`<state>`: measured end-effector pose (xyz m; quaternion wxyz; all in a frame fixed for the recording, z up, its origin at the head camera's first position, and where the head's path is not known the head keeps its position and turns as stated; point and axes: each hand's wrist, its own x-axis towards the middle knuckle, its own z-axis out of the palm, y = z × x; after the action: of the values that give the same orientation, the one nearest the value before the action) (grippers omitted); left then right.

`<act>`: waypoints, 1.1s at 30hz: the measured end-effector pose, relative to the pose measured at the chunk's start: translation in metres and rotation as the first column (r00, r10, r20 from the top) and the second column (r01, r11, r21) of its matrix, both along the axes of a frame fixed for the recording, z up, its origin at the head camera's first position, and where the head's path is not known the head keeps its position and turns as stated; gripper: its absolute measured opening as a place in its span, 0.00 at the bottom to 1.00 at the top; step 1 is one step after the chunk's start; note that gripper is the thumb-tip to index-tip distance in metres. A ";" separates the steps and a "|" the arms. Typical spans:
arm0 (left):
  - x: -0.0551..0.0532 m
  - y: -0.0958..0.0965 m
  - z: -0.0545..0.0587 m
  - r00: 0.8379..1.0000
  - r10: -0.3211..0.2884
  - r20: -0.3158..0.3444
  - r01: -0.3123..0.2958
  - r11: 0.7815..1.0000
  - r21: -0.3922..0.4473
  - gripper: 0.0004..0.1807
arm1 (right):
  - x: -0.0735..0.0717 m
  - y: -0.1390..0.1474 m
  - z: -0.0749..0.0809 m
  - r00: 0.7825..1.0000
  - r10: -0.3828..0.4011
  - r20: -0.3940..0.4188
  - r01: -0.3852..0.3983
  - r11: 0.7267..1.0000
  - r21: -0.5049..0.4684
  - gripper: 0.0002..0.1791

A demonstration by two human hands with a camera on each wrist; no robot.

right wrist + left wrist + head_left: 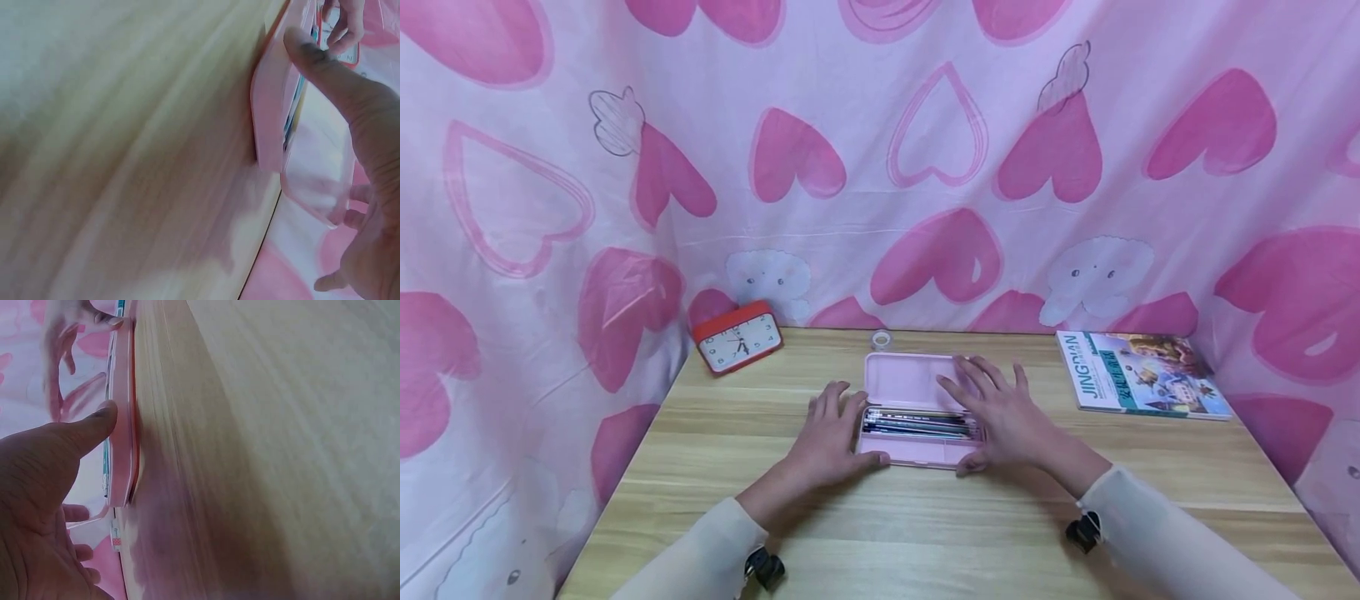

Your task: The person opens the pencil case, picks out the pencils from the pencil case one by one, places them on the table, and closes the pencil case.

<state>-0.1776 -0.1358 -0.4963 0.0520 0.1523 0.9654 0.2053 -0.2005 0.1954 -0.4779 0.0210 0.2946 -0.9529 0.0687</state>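
A pink pencil case (908, 451) lies on the table with its lid (906, 379) raised at the back. Several dark pencils (916, 422) lie side by side inside it. My left hand (826, 437) is at the case's left end, its thumb (97, 427) touching the front edge and its other fingers spread toward the back. At the right end, my right hand (1011, 419) rests its thumb (309, 59) against the front edge. Its other fingers stretch over the case, near the right part of the lid. Some fingertips are hard to make out against the lid.
A red alarm clock (739, 339) stands at the back left of the wooden table (925, 533). Behind the case is a small roll of tape (881, 339). A magazine (1142, 375) lies at the back right. Pink heart-patterned cloth (820, 225) hangs behind the table.
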 end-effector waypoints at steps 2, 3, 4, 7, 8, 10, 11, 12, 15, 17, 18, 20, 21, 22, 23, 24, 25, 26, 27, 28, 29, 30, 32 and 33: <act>-0.002 0.001 0.001 1.000 -0.015 -0.013 0.015 1.000 0.000 0.63 | -0.003 0.001 0.000 0.999 0.006 0.036 -0.006 1.000 -0.011 0.81; -0.003 0.001 0.001 1.000 -0.025 -0.014 0.025 1.000 0.000 0.65 | -0.005 0.002 0.000 0.998 0.011 0.054 -0.010 1.000 -0.015 0.81; -0.005 0.001 0.001 0.999 -0.038 -0.011 0.038 0.999 0.000 0.66 | -0.006 0.003 -0.001 0.997 0.017 0.073 -0.016 1.000 -0.017 0.81; -0.011 0.000 0.000 0.996 -0.084 0.008 0.084 0.996 -0.006 0.68 | -0.010 0.005 -0.002 0.988 0.036 0.153 -0.033 0.999 -0.024 0.79; -0.013 -0.001 -0.001 0.995 -0.100 0.016 0.100 0.995 -0.011 0.69 | -0.012 0.005 -0.002 0.983 0.047 0.178 -0.042 0.999 -0.029 0.78; -0.017 -0.003 -0.001 0.991 -0.130 0.031 0.130 0.991 -0.019 0.70 | -0.015 0.006 -0.003 0.972 0.065 0.225 -0.058 0.998 -0.037 0.77; -0.019 -0.004 -0.001 0.989 -0.142 0.040 0.143 0.989 -0.022 0.70 | -0.017 0.006 -0.003 0.967 0.075 0.243 -0.066 0.997 -0.044 0.77; -0.021 -0.004 0.000 0.987 -0.153 0.049 0.154 0.988 -0.016 0.70 | -0.019 0.006 -0.004 0.962 0.081 0.261 -0.071 0.996 -0.048 0.76; -0.027 -0.007 0.002 0.981 -0.175 0.085 0.176 0.984 -0.010 0.72 | -0.025 0.007 -0.006 0.954 0.106 0.280 -0.090 0.994 -0.069 0.77; -0.030 -0.008 0.002 0.978 -0.182 0.105 0.184 0.983 -0.013 0.73 | -0.030 0.007 -0.008 0.948 0.113 0.297 -0.092 0.992 -0.083 0.77; -0.031 -0.008 0.002 0.976 -0.185 0.112 0.188 0.982 -0.018 0.73 | -0.032 0.007 -0.009 0.945 0.114 0.306 -0.092 0.992 -0.087 0.77; -0.034 -0.009 0.002 0.974 -0.191 0.123 0.196 0.980 -0.028 0.75 | -0.034 0.007 -0.010 0.938 0.115 0.327 -0.089 0.992 -0.095 0.77; -0.035 -0.009 0.002 0.973 -0.194 0.126 0.199 0.980 -0.031 0.75 | -0.035 0.008 -0.011 0.934 0.117 0.337 -0.088 0.991 -0.100 0.77; -0.036 -0.009 0.002 0.972 -0.196 0.129 0.202 0.979 -0.033 0.76 | -0.036 0.008 -0.011 0.930 0.118 0.348 -0.086 0.991 -0.105 0.77; -0.037 -0.010 0.002 0.970 -0.199 0.136 0.205 0.978 -0.033 0.76 | -0.037 0.009 -0.012 0.926 0.120 0.358 -0.087 0.990 -0.108 0.76; -0.037 -0.010 0.001 0.969 -0.201 0.143 0.208 0.977 -0.035 0.76 | -0.037 0.009 -0.013 0.923 0.121 0.366 -0.088 0.990 -0.108 0.76; -0.038 -0.011 0.001 0.968 -0.202 0.149 0.209 0.977 -0.033 0.77 | -0.038 0.009 -0.013 0.920 0.125 0.373 -0.089 0.990 -0.112 0.76; -0.038 -0.011 0.001 0.967 -0.203 0.155 0.210 0.977 -0.032 0.77 | -0.038 0.009 -0.014 0.917 0.128 0.377 -0.092 0.989 -0.113 0.76; -0.038 -0.012 0.000 0.966 -0.203 0.159 0.211 0.977 -0.036 0.76 | -0.038 0.009 -0.014 0.915 0.131 0.381 -0.093 0.989 -0.115 0.76; -0.038 -0.012 0.000 0.966 -0.202 0.164 0.211 0.977 -0.040 0.76 | -0.039 0.008 -0.014 0.914 0.134 0.383 -0.097 0.989 -0.114 0.75; -0.039 -0.012 -0.001 0.965 -0.202 0.168 0.212 0.976 -0.042 0.76 | -0.039 0.008 -0.013 0.912 0.135 0.387 -0.098 0.989 -0.113 0.75; -0.039 -0.013 -0.002 0.965 -0.201 0.168 0.212 0.976 -0.049 0.76 | -0.039 0.007 -0.013 0.912 0.135 0.387 -0.100 0.989 -0.110 0.75; -0.040 -0.014 -0.004 0.965 -0.201 0.170 0.213 0.975 -0.057 0.75 | -0.040 0.006 -0.012 0.911 0.133 0.390 -0.099 0.989 -0.105 0.75; -0.040 -0.014 -0.004 0.965 -0.201 0.171 0.213 0.975 -0.059 0.75 | -0.040 0.005 -0.012 0.909 0.131 0.395 -0.099 0.990 -0.102 0.75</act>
<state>-0.2178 -0.1502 -0.5007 0.1580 0.2328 0.9438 0.1733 -0.2406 0.2009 -0.4895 -0.1667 0.3289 -0.9145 0.1665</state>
